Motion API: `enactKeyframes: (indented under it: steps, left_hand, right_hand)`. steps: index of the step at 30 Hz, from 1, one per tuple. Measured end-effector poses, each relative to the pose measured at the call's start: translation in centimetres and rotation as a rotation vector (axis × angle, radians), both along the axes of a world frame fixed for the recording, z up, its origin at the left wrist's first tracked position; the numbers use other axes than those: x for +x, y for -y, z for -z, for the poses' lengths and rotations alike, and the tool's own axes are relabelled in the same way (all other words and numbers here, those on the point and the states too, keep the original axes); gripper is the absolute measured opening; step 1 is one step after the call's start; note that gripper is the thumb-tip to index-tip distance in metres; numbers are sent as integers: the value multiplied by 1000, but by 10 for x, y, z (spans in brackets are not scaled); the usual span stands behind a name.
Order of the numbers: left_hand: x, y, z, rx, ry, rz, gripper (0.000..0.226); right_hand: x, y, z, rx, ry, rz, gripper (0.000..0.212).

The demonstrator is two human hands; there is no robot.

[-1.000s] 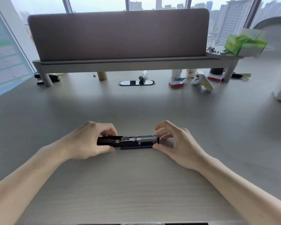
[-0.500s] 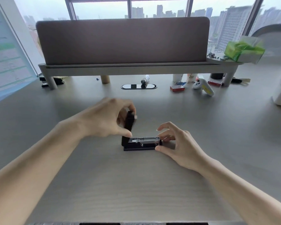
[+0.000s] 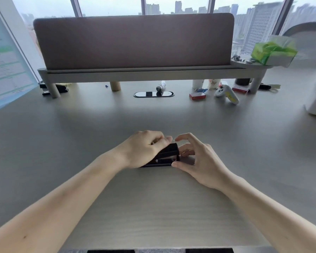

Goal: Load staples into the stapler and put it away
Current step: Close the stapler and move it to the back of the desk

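Mostly greys and beige here, with a few bright bits

Black stapler (image 3: 169,154) on a pale wood-grain desk (image 3: 153,207); mauve-grey divider panel (image 3: 133,41) along the far edge, small red box (image 3: 197,95) and lime-green tissue pack (image 3: 272,52) toward the far right corner.

Black stapler (image 3: 169,154) sits on the pale wood-grain desk at about 6 o'clock from the grey cable slot, in the near middle of the surface. Its base lies flat, long axis running 9 to 3 o'clock. The top arm is tilted, hinged low at the 9 o'clock end and raised at the 3 o'clock end, so the body shows a narrow wedge-shaped gap. A glint of silver metal shows inside that gap, near the front. Whether staples lie in the channel is too small to tell. Its rear half is hidden.
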State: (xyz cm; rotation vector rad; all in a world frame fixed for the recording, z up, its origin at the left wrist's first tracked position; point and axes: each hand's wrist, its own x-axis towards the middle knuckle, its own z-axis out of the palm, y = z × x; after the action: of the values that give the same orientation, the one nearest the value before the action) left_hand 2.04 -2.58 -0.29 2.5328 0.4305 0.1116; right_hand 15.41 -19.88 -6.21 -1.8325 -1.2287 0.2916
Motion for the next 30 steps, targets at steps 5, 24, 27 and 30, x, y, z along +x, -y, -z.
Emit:
enactKeyframes:
  steps: [5, 24, 27, 30]
  left_hand:
    - [15, 15, 14, 46, -23, -107, 64]
    - [13, 9, 29, 115, 223, -70, 45]
    - [-3, -4, 24, 67, 261, -33, 28]
    - [-25, -16, 17, 98, 211, 53, 31]
  right_hand:
    - [-1, 0, 0, -2, 14, -2, 57]
    - [2, 1, 2, -17, 86, 8, 53]
    - [4, 6, 0, -15, 170, 27, 56]
    - [9, 12, -8, -134, 367, -11, 75]
